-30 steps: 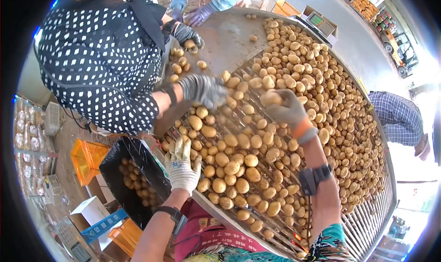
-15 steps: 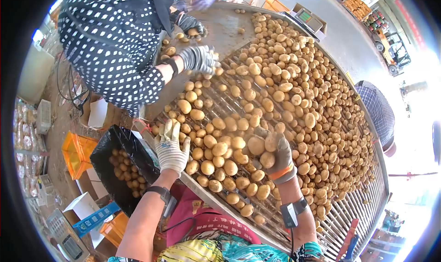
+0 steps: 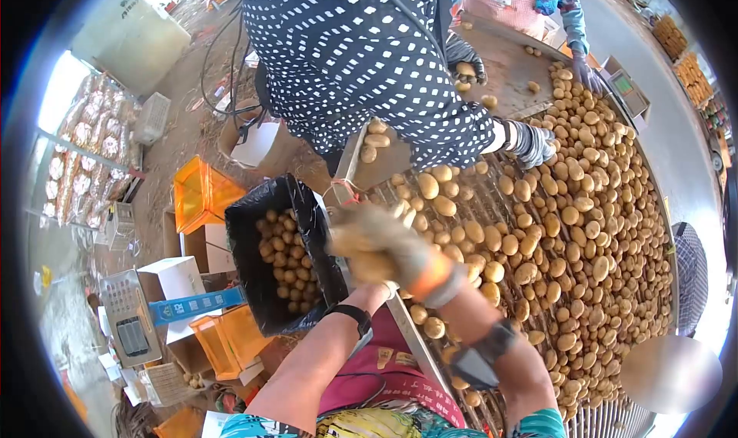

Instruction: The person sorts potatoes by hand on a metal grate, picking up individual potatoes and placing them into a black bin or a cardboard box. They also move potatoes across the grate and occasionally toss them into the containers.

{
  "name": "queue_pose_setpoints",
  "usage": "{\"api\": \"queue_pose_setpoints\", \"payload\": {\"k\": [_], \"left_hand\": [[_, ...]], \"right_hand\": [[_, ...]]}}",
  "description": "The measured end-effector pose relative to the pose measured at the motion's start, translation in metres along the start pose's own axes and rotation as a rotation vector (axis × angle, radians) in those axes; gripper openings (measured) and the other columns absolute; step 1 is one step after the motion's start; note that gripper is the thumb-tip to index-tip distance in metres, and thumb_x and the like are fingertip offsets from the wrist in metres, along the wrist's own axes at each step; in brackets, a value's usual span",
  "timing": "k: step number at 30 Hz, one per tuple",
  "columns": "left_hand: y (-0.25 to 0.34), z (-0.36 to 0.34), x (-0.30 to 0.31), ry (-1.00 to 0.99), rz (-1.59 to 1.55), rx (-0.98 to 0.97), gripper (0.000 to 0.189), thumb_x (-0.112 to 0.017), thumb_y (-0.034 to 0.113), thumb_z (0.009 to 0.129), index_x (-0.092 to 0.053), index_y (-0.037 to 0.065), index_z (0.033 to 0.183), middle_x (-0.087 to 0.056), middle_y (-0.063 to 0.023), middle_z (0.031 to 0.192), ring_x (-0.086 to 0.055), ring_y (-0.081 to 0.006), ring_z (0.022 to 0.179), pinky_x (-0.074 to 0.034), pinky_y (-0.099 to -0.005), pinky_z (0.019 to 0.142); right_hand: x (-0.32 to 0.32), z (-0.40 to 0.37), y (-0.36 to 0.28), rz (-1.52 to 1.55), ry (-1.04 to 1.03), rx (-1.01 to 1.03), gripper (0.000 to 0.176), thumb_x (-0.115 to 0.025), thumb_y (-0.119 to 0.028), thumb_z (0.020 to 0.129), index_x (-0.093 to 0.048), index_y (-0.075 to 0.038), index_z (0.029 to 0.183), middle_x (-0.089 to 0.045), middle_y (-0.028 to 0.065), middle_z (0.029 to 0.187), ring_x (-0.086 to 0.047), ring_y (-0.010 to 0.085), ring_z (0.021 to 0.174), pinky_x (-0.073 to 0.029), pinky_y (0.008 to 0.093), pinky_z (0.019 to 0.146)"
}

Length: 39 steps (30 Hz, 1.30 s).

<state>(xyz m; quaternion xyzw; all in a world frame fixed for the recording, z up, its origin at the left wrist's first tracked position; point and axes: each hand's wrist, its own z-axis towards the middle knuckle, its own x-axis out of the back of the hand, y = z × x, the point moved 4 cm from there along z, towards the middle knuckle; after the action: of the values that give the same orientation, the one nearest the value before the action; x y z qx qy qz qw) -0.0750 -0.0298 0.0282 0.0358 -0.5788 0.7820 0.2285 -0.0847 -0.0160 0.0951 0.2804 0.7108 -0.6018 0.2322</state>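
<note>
My right hand [image 3: 396, 246], in a glove with an orange band, is blurred by motion at the table's left edge. It is closed on potatoes [image 3: 372, 267], beside the black-lined box. My left hand [image 3: 380, 288] is mostly hidden beneath it; only the wrist shows clearly, so its fingers cannot be made out. The black-lined box [image 3: 252, 284] stands just left of both hands, with many potatoes [image 3: 288, 257] inside. To the right, loose potatoes [image 3: 569, 207] cover the slatted sorting table.
A co-worker in a dotted top [image 3: 361, 61] reaches over the table at the upper middle. Another person's gloved hand [image 3: 586, 75] is at the far edge. Orange crates [image 3: 201, 196], a blue-banded scale [image 3: 131, 323] and cartons stand left. A person in checks [image 3: 690, 277] is at right.
My right hand has swung left from the middle of the table to its edge with potatoes, over my left hand. The view has turned left. The co-worker's arm now reaches further over the pile.
</note>
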Motion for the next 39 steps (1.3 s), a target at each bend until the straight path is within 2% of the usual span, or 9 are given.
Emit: {"api": "queue_pose_setpoints", "payload": {"k": [1, 4, 6, 10, 13, 17, 27, 32, 39], "left_hand": [[-0.012, -0.002, 0.004, -0.146, 0.565, 0.269, 0.069, -0.077, 0.030, 0.081, -0.052, 0.009, 0.142, -0.048, -0.0176, 0.150, -0.043, -0.0339, 0.140, -0.032, -0.0521, 0.114], [0.012, -0.010, -0.044, 0.062, -1.711, -0.865, 0.068, -0.077, 0.031, 0.083, -0.052, 0.008, 0.141, -0.048, -0.0182, 0.150, -0.045, -0.0362, 0.138, -0.033, -0.0546, 0.112], [0.004, -0.009, -0.041, 0.149, -1.634, -0.853, 0.069, -0.076, 0.031, 0.083, -0.051, 0.010, 0.143, -0.045, -0.0187, 0.152, -0.044, -0.0376, 0.138, -0.033, -0.0560, 0.112], [0.013, -0.018, -0.050, 0.148, -1.701, -0.848, 0.072, -0.072, 0.031, 0.089, -0.041, 0.013, 0.152, -0.034, -0.0200, 0.160, -0.037, -0.0389, 0.145, -0.027, -0.0501, 0.120], [0.031, -0.036, -0.088, -0.491, -2.150, -1.296, 0.064, -0.060, 0.021, 0.100, -0.032, 0.011, 0.157, -0.033, -0.0157, 0.162, -0.037, -0.0318, 0.145, -0.026, -0.0427, 0.122], [0.028, -0.011, -0.054, 0.248, -1.466, -0.974, 0.074, -0.072, 0.035, 0.088, -0.041, 0.011, 0.151, -0.041, -0.0153, 0.157, -0.038, -0.0314, 0.145, -0.029, -0.0490, 0.117], [0.010, -0.012, -0.046, 0.139, -1.467, -0.864, 0.070, -0.070, 0.038, 0.090, -0.046, 0.012, 0.151, -0.033, -0.0129, 0.164, -0.035, -0.0299, 0.148, -0.025, -0.0524, 0.120], [0.013, -0.012, -0.046, 0.178, -1.473, -0.881, 0.070, -0.069, 0.039, 0.092, -0.044, 0.012, 0.152, -0.032, -0.0130, 0.164, -0.033, -0.0295, 0.150, -0.025, -0.0529, 0.121], [0.009, -0.014, -0.042, 0.186, -1.435, -0.908, 0.067, -0.065, 0.039, 0.095, -0.045, 0.010, 0.151, -0.029, -0.0134, 0.165, -0.029, -0.0314, 0.151, -0.028, -0.0540, 0.119]], "right_hand": [[-0.018, 0.022, 0.009, -0.028, -0.021, -0.019, 0.058, -0.057, -0.038, 0.097, -0.046, -0.005, 0.143, -0.063, 0.0129, 0.117, -0.064, 0.0249, 0.104, -0.053, 0.0395, 0.090], [-0.063, 0.061, 0.009, -0.562, 0.270, 0.113, 0.066, -0.060, -0.042, 0.099, -0.039, -0.004, 0.148, -0.058, 0.0244, 0.131, -0.059, 0.0384, 0.120, -0.045, 0.0427, 0.107], [-0.065, 0.037, -0.009, -0.708, 0.312, 0.334, 0.073, -0.062, -0.041, 0.098, -0.034, 0.000, 0.152, -0.042, 0.0335, 0.148, -0.043, 0.0471, 0.137, -0.033, 0.0426, 0.116], [-0.049, -0.003, -0.053, -0.589, 0.153, 0.249, 0.059, -0.064, -0.033, 0.100, -0.047, 0.003, 0.143, -0.067, 0.0187, 0.123, -0.063, 0.0240, 0.121, -0.049, 0.0373, 0.102], [-0.036, -0.034, -0.072, -0.304, 0.329, 0.408, 0.050, -0.068, -0.035, 0.095, -0.060, 0.000, 0.129, -0.071, 0.0188, 0.107, -0.069, 0.0296, 0.098, -0.053, 0.0398, 0.088], [0.011, -0.120, -0.031, -0.708, 0.693, 0.169, 0.044, -0.066, -0.036, 0.096, -0.066, -0.003, 0.126, -0.072, 0.0180, 0.111, -0.070, 0.0279, 0.102, -0.053, 0.0364, 0.091], [0.018, -0.388, 0.088, -1.272, 1.583, 0.273, 0.038, -0.078, -0.019, 0.083, -0.068, -0.006, 0.117, -0.067, 0.0212, 0.119, -0.064, 0.0393, 0.111, -0.052, 0.0467, 0.096], [0.001, -0.517, 0.127, -1.436, 2.076, 0.046, 0.050, -0.080, -0.020, 0.081, -0.063, 0.000, 0.124, -0.062, 0.0249, 0.127, -0.058, 0.0424, 0.119, -0.047, 0.0476, 0.103], [0.022, -0.581, 0.136, -1.078, 2.131, -0.376, 0.070, -0.082, -0.033, 0.078, -0.055, -0.006, 0.137, -0.050, 0.0258, 0.142, -0.050, 0.0440, 0.130, -0.042, 0.0467, 0.110]]}}
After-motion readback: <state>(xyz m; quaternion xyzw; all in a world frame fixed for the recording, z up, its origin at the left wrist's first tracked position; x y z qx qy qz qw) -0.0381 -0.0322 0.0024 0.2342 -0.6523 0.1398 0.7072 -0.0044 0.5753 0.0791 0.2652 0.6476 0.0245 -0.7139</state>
